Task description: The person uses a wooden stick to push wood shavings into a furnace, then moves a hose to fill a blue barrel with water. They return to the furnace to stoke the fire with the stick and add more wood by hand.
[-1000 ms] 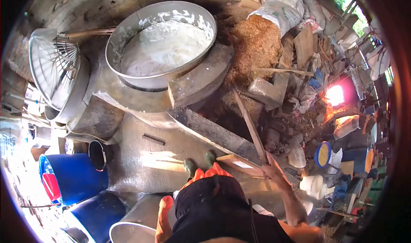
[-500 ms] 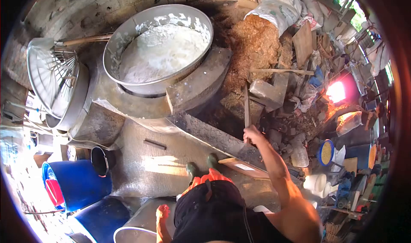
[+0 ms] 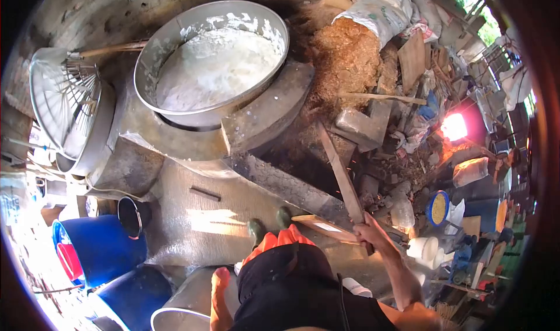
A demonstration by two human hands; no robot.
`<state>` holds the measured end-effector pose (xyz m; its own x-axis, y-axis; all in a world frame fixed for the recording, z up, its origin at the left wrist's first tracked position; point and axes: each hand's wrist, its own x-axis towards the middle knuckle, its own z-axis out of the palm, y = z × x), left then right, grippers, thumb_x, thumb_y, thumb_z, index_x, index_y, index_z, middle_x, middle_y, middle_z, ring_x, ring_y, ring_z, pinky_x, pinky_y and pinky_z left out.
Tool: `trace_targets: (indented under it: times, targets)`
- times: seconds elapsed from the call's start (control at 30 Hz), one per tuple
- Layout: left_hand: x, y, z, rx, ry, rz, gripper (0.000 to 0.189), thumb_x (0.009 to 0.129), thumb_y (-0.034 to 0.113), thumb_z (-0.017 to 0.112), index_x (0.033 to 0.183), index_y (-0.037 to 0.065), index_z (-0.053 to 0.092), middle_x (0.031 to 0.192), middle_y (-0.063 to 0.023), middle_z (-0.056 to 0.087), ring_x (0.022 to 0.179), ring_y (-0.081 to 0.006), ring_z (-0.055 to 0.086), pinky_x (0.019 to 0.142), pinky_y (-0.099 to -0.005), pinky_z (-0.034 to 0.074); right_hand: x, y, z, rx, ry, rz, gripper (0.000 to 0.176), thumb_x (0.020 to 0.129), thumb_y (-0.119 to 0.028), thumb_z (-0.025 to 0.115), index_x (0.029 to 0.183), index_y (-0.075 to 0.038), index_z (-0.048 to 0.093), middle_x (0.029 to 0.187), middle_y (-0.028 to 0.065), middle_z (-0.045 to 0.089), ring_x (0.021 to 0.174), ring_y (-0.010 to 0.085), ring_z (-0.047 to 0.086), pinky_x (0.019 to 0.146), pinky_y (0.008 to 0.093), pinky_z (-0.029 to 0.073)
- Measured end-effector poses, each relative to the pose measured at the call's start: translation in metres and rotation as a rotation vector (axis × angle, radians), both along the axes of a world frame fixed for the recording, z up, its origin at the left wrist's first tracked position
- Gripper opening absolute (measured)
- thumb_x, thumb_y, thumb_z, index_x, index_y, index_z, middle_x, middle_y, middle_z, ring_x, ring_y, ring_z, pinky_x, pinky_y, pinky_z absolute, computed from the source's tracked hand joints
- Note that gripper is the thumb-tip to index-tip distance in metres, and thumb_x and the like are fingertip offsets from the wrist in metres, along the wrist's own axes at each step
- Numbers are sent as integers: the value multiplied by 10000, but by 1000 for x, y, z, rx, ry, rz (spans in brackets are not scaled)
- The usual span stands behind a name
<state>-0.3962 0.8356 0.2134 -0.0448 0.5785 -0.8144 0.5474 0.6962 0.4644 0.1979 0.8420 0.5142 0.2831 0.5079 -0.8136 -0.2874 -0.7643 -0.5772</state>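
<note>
Right hand (image 3: 367,229): fingers wrapped around a long, flat, brown wooden plank (image 3: 339,173) near its lower end, a short butt projecting below the grip. The plank slants up and to the left over a dark, sooty floor area, its far end near a heap of orange-brown shavings (image 3: 347,53). Left hand (image 3: 220,278): lowered beside the body, near a large grey metal vessel (image 3: 192,296); its fingers appear curled, but whether it holds anything cannot be told.

Before the feet, in dark green boots (image 3: 255,229), runs a low grey concrete wall (image 3: 286,182); a flat brown wooden board bearing a white patch (image 3: 312,220) lies just beside the boots. Beyond the wall, a wide, round, silver metal pan (image 3: 201,118) containing a white, frothy mass (image 3: 219,68) sits in a curved concrete surround (image 3: 268,109). To the right of the pan, the shavings lie at the mouth of a white woven sack (image 3: 382,16). At far left stands a conical, ribbed, pale strainer (image 3: 58,91); below it, a blue plastic barrel (image 3: 111,246) lies beside a black bucket (image 3: 129,214).
</note>
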Motion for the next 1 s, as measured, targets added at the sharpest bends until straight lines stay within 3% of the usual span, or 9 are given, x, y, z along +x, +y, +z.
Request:
trace_targets:
  times: [0.2, 0.3, 0.37, 0.4, 0.47, 0.6, 0.7, 0.87, 1.0]
  targets:
    - [65, 77, 75, 356, -96, 235, 292, 911, 252, 563, 1050, -1, 610, 858, -92, 669, 672, -165, 649, 577, -277, 496, 48, 101, -94, 32, 290, -159, 171, 770, -42, 498, 614, -68, 433, 495, 21, 400, 396, 151, 430, 361, 287, 326]
    - [61, 65, 67, 363, -34, 142, 317, 908, 271, 560, 1062, -2, 610, 874, -116, 673, 685, -184, 661, 598, -289, 501, 101, 135, -166, 141, 301, -78, 165, 767, -29, 503, 623, -76, 438, 485, 20, 403, 379, 153, 417, 353, 297, 315]
    - [34, 51, 62, 275, 99, -174, 325, 905, 288, 561, 1066, 9, 608, 866, -63, 650, 678, -160, 636, 549, -290, 495, 93, 145, -171, 162, 230, 42, 137, 707, -17, 537, 633, -76, 438, 496, 35, 441, 385, 167, 448, 363, 310, 358]
    - [10, 25, 14, 258, 22, 45, 305, 893, 294, 580, 1039, 29, 617, 819, -48, 643, 660, -165, 630, 558, -290, 504, 103, 120, -189, 212, 83, 221, 84, 724, -22, 544, 797, -39, 506, 496, 33, 439, 387, 159, 443, 373, 305, 363]
    - [0, -7, 14, 340, 60, 41, 345, 896, 318, 544, 1011, 5, 631, 792, -98, 673, 662, -197, 667, 628, -320, 527, 52, 100, -44, -139, -347, 376, 322, 753, -24, 552, 1067, -20, 483, 532, 35, 462, 408, 145, 447, 382, 282, 365]
    - [10, -39, 27, 52, 44, 150, 354, 869, 343, 575, 977, 10, 635, 786, -94, 666, 623, -210, 660, 594, -326, 527, 62, 27, 17, -212, -127, 383, 683, 800, -57, 547, 1411, -71, 242, 636, 28, 491, 446, 117, 457, 373, 264, 363]
    - [15, -35, 0, -117, 323, -726, 257, 841, 306, 606, 963, 86, 661, 742, -90, 674, 595, -183, 654, 570, -317, 524, 68, -13, -10, -158, -37, 319, 740, 819, -79, 529, 1457, -110, 157, 615, 17, 472, 421, 111, 440, 361, 275, 359]
    - [37, -11, 10, 124, 75, 61, 308, 877, 334, 568, 980, 56, 655, 814, -87, 688, 682, -170, 667, 642, -312, 515, 68, 51, -65, -104, -420, 296, 678, 828, -48, 434, 1437, -189, 171, 554, 44, 432, 402, 147, 447, 330, 305, 346]
    - [51, 31, 52, 172, 65, 102, 287, 903, 251, 560, 1042, 9, 631, 823, -76, 683, 697, -143, 658, 659, -304, 512, 105, 119, -150, -122, -585, 354, 530, 830, -68, 439, 1328, -96, 261, 618, 132, 537, 451, 238, 554, 360, 389, 441]
